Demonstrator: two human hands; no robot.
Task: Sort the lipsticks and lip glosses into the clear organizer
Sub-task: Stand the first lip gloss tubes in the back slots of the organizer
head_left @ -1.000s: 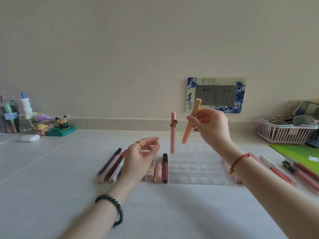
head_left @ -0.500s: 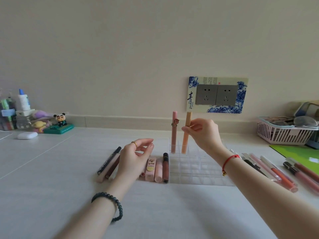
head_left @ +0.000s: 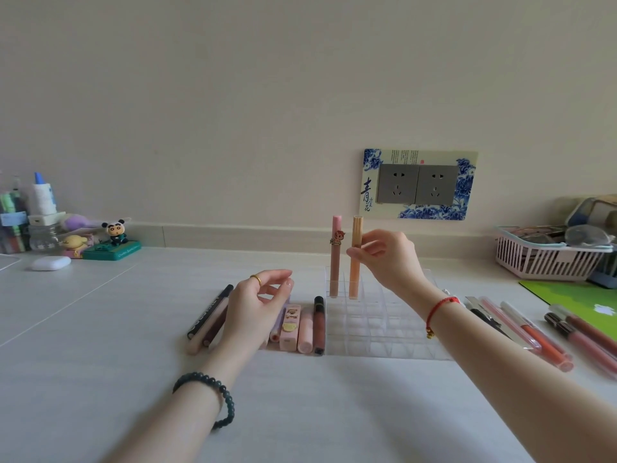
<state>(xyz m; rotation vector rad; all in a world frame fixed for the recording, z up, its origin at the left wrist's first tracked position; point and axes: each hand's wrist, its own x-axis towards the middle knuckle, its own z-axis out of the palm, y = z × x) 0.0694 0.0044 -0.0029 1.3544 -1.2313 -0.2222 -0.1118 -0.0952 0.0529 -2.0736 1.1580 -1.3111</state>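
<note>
Head view: a clear organizer [head_left: 384, 332] of small square cells on a pale table [head_left: 133, 379], seen from above and behind two bare forearms. Two tubes upright in its back row, side by side in neighbouring cells near the left corner: a pink tube [head_left: 335, 259] with a small cartoon charm on it, and just right of it an orange tube [head_left: 356, 259] with a ribbed cap. Right hand [head_left: 389, 259] raised over the organizer, thumb and fingertips [head_left: 354, 252] closed on the orange tube about halfway up, its lower end down inside the cell; red string bracelet [head_left: 440, 307] on that wrist. Left hand [head_left: 257, 305] empty, loosely curled with fingers slightly apart, hanging over a row of lipsticks [head_left: 300, 325] lying flat just left of the organizer; whether touching them, cannot tell. Gold ring [head_left: 256, 279] on one finger, dark bead bracelet [head_left: 213, 396] on the wrist. Left of that hand, a few long dark and beige pencils [head_left: 208, 315] lying at a slant. Right of the organizer, more lip glosses [head_left: 534, 335] scattered flat, some red, some brownish. Further right a green mat [head_left: 584, 302] and a pink basket [head_left: 547, 262]. On the wall behind, a double socket [head_left: 417, 185] in a blue-and-white frame. Far left by the wall, a panda figure [head_left: 115, 233], a white case [head_left: 50, 263] and a few bottles [head_left: 41, 208].
</note>
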